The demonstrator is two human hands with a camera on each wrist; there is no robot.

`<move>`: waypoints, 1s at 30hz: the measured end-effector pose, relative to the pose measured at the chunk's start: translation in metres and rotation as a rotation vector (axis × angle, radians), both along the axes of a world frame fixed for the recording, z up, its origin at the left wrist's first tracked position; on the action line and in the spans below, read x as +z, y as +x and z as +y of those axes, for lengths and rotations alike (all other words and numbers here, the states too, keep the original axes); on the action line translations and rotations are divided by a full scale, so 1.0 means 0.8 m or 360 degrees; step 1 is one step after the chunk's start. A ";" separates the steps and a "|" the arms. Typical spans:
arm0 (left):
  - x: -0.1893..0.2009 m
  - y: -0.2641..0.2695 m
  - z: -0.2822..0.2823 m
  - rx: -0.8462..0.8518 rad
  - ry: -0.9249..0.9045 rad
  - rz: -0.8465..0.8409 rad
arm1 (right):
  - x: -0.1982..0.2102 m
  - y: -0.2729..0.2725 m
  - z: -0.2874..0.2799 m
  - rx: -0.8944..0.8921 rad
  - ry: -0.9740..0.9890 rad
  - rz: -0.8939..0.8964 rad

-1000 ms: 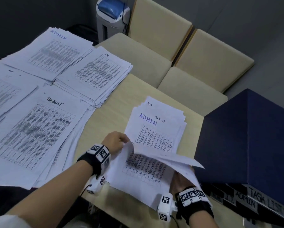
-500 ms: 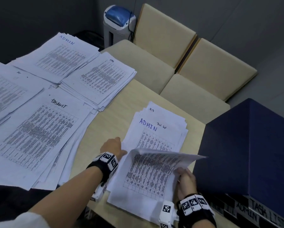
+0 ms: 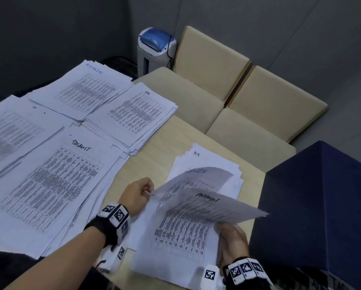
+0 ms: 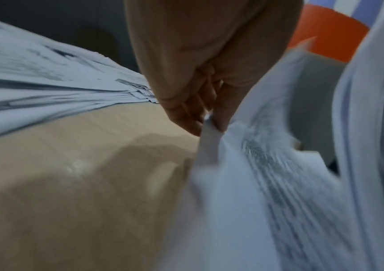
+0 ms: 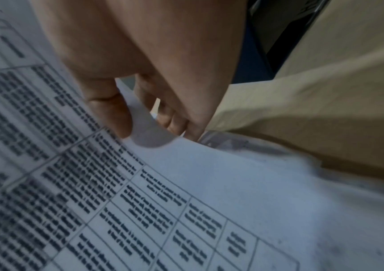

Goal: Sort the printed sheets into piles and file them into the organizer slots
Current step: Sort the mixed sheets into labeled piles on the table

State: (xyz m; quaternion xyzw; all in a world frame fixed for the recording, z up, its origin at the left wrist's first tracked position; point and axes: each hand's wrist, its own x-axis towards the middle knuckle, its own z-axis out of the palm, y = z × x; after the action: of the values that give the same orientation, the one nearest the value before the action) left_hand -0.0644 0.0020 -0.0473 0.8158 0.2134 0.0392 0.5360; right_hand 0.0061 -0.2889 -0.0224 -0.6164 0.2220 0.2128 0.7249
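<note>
My left hand (image 3: pixel 136 194) pinches and my right hand (image 3: pixel 234 240) grips one lifted white printed sheet (image 3: pixel 208 203) handwritten "ADMIN" over the near unsorted stack (image 3: pixel 181 239) on the pale wooden table (image 3: pixel 154 151), left of the navy organizer box (image 3: pixel 317 206).

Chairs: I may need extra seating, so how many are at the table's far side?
2. One beige chair stands by the shredder; the other chair sits right of it, touching. More may be hidden outside the head view.
</note>
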 end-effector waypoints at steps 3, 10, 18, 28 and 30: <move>0.022 -0.001 -0.008 -0.0229 -0.0356 0.0017 | 0.006 0.006 0.005 -0.0051 0.0326 0.0035; 0.048 -0.002 -0.031 -0.0359 -0.0814 0.0110 | 0.018 0.011 0.011 -0.0319 -0.0232 -0.0036; 0.104 0.049 -0.055 0.0032 -0.0268 -0.0648 | 0.118 0.046 0.057 -0.0360 -0.0141 -0.0703; 0.038 0.017 -0.055 0.0133 -0.0126 -0.0094 | 0.047 0.016 0.046 0.0406 -0.0748 -0.0751; 0.042 0.004 -0.044 0.0226 -0.0227 -0.0144 | 0.050 0.014 0.067 0.0426 -0.0780 -0.0814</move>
State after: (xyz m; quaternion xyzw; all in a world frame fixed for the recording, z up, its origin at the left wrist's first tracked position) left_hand -0.0613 -0.0330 -0.0136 0.7559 0.2485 0.0985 0.5976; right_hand 0.0171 -0.2352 0.0180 -0.8282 -0.0042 0.0854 0.5539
